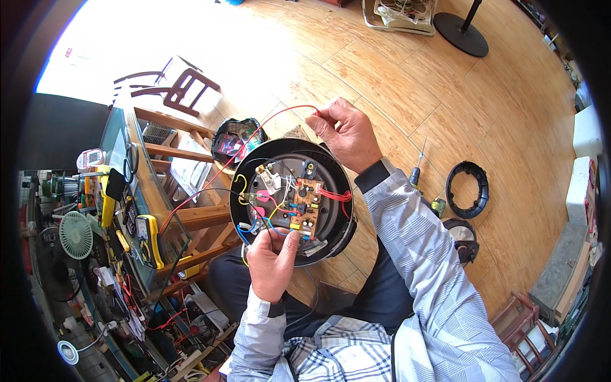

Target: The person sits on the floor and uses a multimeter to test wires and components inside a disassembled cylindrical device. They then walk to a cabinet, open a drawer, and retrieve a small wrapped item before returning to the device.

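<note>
A round black appliance base (347, 239), open like a bowl, rests over my lap. Inside it sits a brown circuit board (308, 207) among red, blue, yellow and white wires. My right hand (347, 134), above the far right rim, pinches the end of a red test lead (267, 124). That lead arcs back toward a yellow multimeter (147, 239) on the left. At the near side of the base, my left hand (272, 262) is closed, thumb and finger together beside the board's lower end. A thin black test lead (219, 189) runs into its fingers; their tips partly hide the contact point.
On the wooden floor to the right lie a screwdriver (417, 167), a black ring (450, 181) and a dark round part (463, 240). A glass-topped wooden table (156, 184) with tools stands at left. Beyond the base is a bin-like container (219, 143); a chair (191, 89) stands farther off.
</note>
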Demonstrator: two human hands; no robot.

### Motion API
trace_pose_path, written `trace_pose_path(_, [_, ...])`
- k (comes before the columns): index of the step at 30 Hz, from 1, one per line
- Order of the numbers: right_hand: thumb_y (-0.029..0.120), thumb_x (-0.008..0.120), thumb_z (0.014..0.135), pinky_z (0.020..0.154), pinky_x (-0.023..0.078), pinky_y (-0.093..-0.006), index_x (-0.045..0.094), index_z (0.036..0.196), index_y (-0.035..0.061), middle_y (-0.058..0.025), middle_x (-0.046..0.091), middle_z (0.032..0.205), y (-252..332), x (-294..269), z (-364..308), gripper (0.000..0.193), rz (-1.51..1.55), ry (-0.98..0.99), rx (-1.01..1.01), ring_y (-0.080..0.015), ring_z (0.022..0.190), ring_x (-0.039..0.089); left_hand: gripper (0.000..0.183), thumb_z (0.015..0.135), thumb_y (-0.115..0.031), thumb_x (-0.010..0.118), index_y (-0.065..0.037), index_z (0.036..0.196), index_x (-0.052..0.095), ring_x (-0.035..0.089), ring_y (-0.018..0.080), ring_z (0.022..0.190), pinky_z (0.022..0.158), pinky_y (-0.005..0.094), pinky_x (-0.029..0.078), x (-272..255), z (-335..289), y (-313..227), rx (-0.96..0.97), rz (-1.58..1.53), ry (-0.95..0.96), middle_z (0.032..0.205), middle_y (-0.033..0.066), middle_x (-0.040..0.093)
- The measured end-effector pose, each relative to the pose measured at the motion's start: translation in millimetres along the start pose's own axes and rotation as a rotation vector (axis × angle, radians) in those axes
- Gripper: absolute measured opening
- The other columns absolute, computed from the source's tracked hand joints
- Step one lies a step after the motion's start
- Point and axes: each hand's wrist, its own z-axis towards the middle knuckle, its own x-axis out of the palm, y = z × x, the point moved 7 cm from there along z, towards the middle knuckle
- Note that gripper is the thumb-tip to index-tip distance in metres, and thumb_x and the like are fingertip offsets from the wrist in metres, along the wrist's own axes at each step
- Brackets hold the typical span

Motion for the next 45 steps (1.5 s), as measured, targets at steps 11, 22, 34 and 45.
trace_pose_path(11, [0.018,0.081,0.097,0.064,0.045,-0.0279,0.075,0.095,-0.0011,-0.0027,0.061,0.084,-1.0,0.0,-0.4,0.02,-0.011,-0.005,-0.02,-0.0102,0.07,0.053,0.01,0.094,-0.005,0.077,0.001,0.095,0.069,0.053,0.0045,0.06,0.057,0.0233,0.046,0.2,-3.4,-0.7,0.093,0.143,-0.126,0.073,-0.0009,0.063])
trace_pose_path(22, [0.019,0.081,0.097,0.064,0.045,-0.0277,0.075,0.096,-0.0011,-0.0027,0.061,0.084,-2.7,0.3,0.1,0.021,-0.004,0.0,-0.006,-0.01,0.07,0.052,0.008,0.097,-0.003,0.074,0.0,0.097,0.067,0.055,0.0007,0.067,0.062,0.0185,0.045,1.4,-1.7,-2.8,0.051,0.184,-0.115,0.078,-0.0049,0.064])
trace_pose_path(34, [0.019,0.081,0.097,0.063,0.044,-0.029,0.074,0.094,-0.0016,-0.0038,0.06,0.082,-0.2,-0.8,-0.6,0.021,-0.015,0.004,-0.012,-0.0115,0.069,0.052,0.008,0.093,0.0,0.074,-0.001,0.096,0.067,0.055,0.0008,0.065,0.061,0.0189,0.045,2.9,-0.6,1.4,0.009,0.064,-0.152,0.077,-0.0051,0.064])
trace_pose_path(45, [0.018,0.081,0.096,0.063,0.045,-0.0286,0.075,0.094,-0.0012,-0.0045,0.061,0.083,-0.4,0.3,-0.4,0.02,-0.031,0.01,-0.016,-0.0117,0.069,0.054,0.009,0.088,-0.001,0.074,-0.001,0.092,0.067,0.056,0.002,0.062,0.059,0.0205,0.047,4.1,0.3,-5.0,0.069,0.111,-0.209,0.071,-0.0037,0.064])
